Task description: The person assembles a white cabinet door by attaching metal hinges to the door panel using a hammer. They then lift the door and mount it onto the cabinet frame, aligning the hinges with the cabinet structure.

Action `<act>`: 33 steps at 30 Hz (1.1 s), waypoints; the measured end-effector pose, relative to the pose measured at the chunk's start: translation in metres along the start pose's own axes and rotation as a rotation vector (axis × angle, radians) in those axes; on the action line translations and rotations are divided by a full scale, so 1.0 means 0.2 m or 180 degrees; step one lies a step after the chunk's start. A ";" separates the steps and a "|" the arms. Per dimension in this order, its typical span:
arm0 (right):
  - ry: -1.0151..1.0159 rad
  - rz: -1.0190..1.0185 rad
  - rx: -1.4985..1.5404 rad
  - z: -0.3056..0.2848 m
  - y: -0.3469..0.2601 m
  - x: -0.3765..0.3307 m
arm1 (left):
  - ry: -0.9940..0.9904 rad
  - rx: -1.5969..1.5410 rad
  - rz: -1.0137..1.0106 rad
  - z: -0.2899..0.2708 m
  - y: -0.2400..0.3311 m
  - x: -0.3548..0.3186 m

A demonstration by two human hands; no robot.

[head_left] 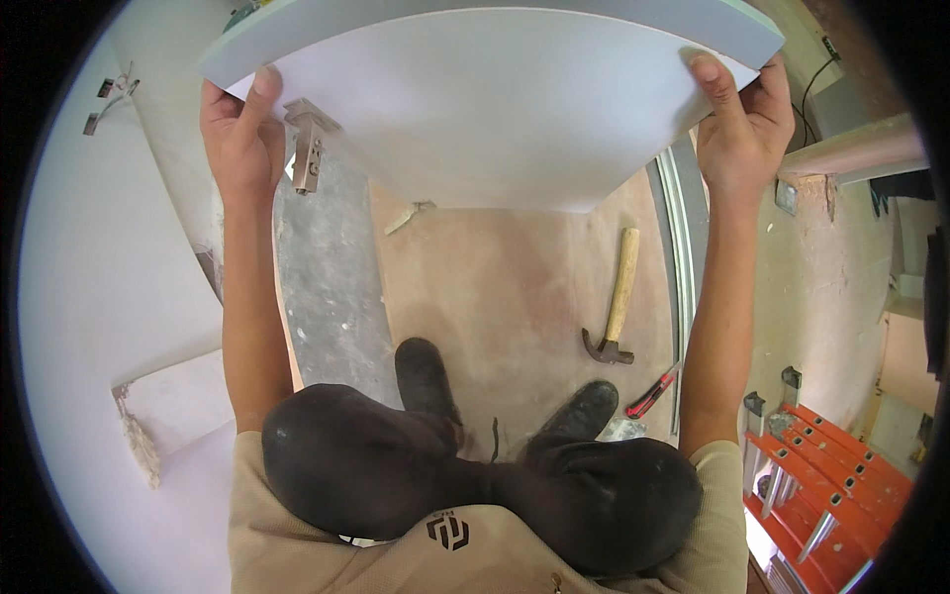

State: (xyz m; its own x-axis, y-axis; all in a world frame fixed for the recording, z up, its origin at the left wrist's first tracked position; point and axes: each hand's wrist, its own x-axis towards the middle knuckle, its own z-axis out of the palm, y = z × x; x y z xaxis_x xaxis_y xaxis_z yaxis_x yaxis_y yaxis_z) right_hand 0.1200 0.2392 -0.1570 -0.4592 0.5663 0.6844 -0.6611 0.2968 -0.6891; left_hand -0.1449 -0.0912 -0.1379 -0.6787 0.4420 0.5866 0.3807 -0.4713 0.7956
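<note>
A white cabinet door (pixel 495 109) is held up in front of me, tilted, with its long edge across the top of the view. My left hand (pixel 244 139) grips its left corner, thumb on the white face. On the opposite corner, my right hand (pixel 744 129) is closed the same way. Fingers of both hands are partly hidden behind the door. A metal hinge (pixel 309 148) is fixed to the door's face close to my left hand. Another hinge (pixel 409 215) shows at the door's lower edge.
On the brown board between my feet and the door lie a claw hammer (pixel 621 287) with a wooden handle and a red utility knife (pixel 652 393). A dusty grey strip (pixel 332 287) runs along the left. An orange stepladder (pixel 831 485) stands at lower right.
</note>
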 end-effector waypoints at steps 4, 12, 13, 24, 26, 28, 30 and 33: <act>0.0006 -0.0178 -0.0208 -0.04 0.04 0.01 | 0.0090 -0.0009 -0.0040 0.04 -0.01 0.00; 0.0215 -0.0115 -0.0375 0.08 -0.04 -0.01 | 0.0096 -0.0017 0.0192 0.04 -0.09 0.00; 0.0263 -0.0106 -0.0362 0.08 -0.03 -0.01 | 0.0114 -0.0106 0.0254 0.04 -0.09 0.00; 0.0248 -0.0027 -0.0640 0.00 -0.02 -0.02 | 0.0755 -0.0544 -0.0391 0.25 -0.02 0.02; 0.0201 0.0090 -0.0803 -0.02 -0.03 -0.01 | 0.0378 -0.0416 -0.0309 0.17 -0.07 0.05; 0.0206 0.0201 -0.0923 -0.02 -0.05 -0.01 | 0.0041 -0.0353 -0.0309 0.12 -0.08 0.06; 0.0099 0.0225 -0.0831 -0.05 -0.04 -0.02 | 0.0188 -0.0714 -0.0231 0.18 -0.03 0.05; 0.0089 0.0288 -0.0667 -0.05 -0.04 -0.02 | 0.0157 -0.1095 -0.0053 0.16 -0.08 0.04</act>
State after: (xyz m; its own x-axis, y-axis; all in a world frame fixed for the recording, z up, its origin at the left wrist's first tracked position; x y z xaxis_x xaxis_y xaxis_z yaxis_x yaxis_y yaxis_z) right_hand 0.1333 0.2425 -0.1575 -0.4924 0.6180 0.6128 -0.4789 0.3956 -0.7837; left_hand -0.1365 -0.0562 -0.1400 -0.7158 0.4184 0.5591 0.1407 -0.6978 0.7023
